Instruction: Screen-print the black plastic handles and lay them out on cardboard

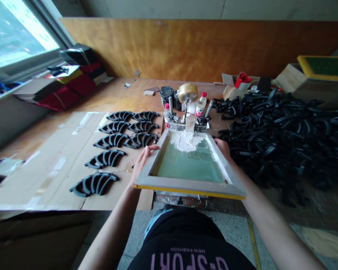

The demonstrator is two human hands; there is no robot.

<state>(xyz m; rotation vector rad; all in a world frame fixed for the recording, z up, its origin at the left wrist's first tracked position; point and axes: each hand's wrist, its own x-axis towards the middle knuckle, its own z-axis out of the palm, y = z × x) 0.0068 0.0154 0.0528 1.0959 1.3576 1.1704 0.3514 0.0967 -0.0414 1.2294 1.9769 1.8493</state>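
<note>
A framed screen [190, 165] with green mesh is tilted up in front of me, white paste [187, 142] spread at its far end. Its far side meets a metal clamp [187, 122]. My left hand [143, 161] is at the left side of the frame, thumb and fingers near its edge; part of the hand is behind the frame. On the right side, my right hand [223, 147] is against the frame, its fingers mostly hidden. Curved black parts [109, 158] lie in rows on cardboard to the left.
A large heap of black parts [270, 131] covers the table's right side. Behind the clamp stand a bottle [201, 105], a dark jar [166, 95] and a tape roll [188, 92]. Red and dark stacks [79, 84] sit by the window; boxes [293, 80] are at the back right.
</note>
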